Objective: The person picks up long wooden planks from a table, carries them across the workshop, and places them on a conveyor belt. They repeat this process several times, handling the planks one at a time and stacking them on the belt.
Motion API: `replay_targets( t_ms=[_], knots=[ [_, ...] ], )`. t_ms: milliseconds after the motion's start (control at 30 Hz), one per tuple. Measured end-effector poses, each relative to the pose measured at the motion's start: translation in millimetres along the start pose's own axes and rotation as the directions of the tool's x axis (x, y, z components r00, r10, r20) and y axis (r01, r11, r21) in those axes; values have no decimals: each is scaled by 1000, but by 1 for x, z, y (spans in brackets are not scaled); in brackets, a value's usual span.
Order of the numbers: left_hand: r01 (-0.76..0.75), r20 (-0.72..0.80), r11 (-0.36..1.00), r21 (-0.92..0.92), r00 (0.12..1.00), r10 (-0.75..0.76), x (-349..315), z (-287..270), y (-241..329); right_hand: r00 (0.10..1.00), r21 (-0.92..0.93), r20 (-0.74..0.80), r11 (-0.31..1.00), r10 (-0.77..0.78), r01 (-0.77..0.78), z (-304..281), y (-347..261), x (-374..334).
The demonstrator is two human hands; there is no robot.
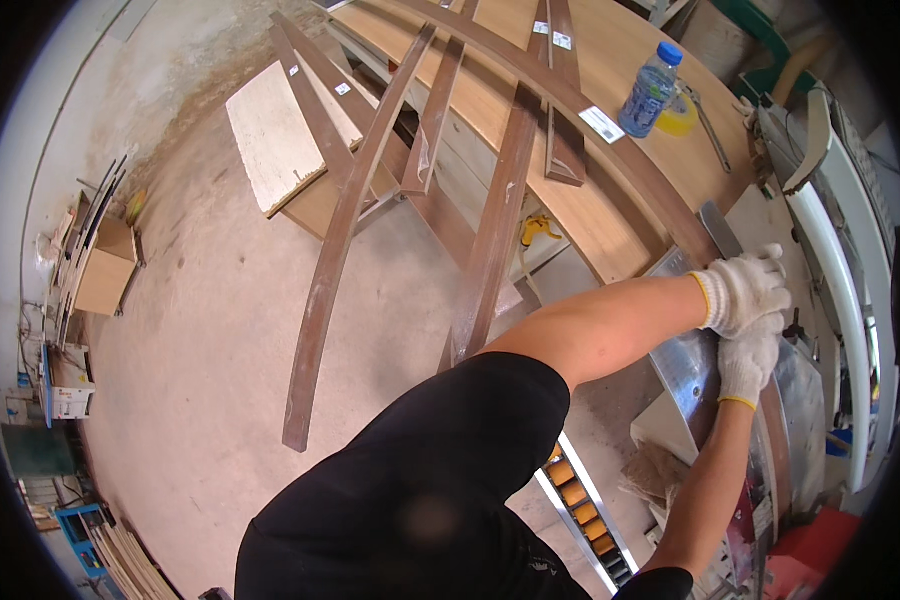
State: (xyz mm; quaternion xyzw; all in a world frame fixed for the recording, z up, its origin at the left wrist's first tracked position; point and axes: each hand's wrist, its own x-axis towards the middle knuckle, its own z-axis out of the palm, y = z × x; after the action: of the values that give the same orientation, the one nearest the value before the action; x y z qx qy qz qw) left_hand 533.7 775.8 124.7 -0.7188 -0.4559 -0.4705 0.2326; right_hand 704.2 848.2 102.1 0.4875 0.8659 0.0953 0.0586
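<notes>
Both my hands wear white knit gloves with yellow cuff edges and meet at the metal machine bed [692, 385] on the right. My left hand [742, 292] is closed over a long brown wood-look strip [660, 190], its fingers curled. Just below and touching it, my right hand [748, 362] closes on the same strip, its fingertips mostly hidden. From the wooden table the strip runs under my gloves and comes out on the near side. A white label [601, 125] sticks to its far part. Close beyond my left hand stands a grey metal plate [718, 228].
On the wooden table [615, 250] stand a blue-capped bottle [652, 90] and a yellow tape roll [678, 115]. More brown strips [320, 330] jut over its edge above the floor. A white curved machine cover [838, 260] rises at right. Orange rollers [582, 510] lie below my arms.
</notes>
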Motion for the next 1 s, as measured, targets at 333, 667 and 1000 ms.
replay_targets(
  t_ms=[333, 667, 1000],
  knots=[
    [303, 260, 857, 418, 864, -432, -62, -24, -185, 944, 90, -304, 983, -126, 161, 63, 134, 44],
    [353, 342, 896, 269, 835, -431, -28, 118, -129, 977, -63, -211, 998, -31, 18, 107, 293, 49],
    [451, 318, 812, -370, 883, -345, 19, 236, -36, 934, 179, -345, 970, -93, 162, 110, 241, 81]
  ],
)
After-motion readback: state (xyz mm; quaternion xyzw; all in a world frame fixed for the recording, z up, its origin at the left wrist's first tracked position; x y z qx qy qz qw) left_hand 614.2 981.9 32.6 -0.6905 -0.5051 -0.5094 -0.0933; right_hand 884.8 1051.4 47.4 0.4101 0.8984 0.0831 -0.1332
